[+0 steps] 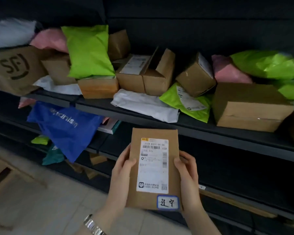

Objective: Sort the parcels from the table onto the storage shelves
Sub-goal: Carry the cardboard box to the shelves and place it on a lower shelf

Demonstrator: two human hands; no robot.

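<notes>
Both hands are on it: left hand (124, 165) and right hand (187, 168) clasp the long edges of the flat cardboard parcel (154, 168), label up, in front of the dark shelves (185, 124). The handwritten tag (167, 202) looks like a destination, though it's blurred. Best read it first, then slide the parcel flat into a gap, clear of the overhanging white mailer (146, 106).

One head camera looks forward and down, close over a box (155, 167), with shelves (210, 131) from 9 to 3 o'clock.
</notes>
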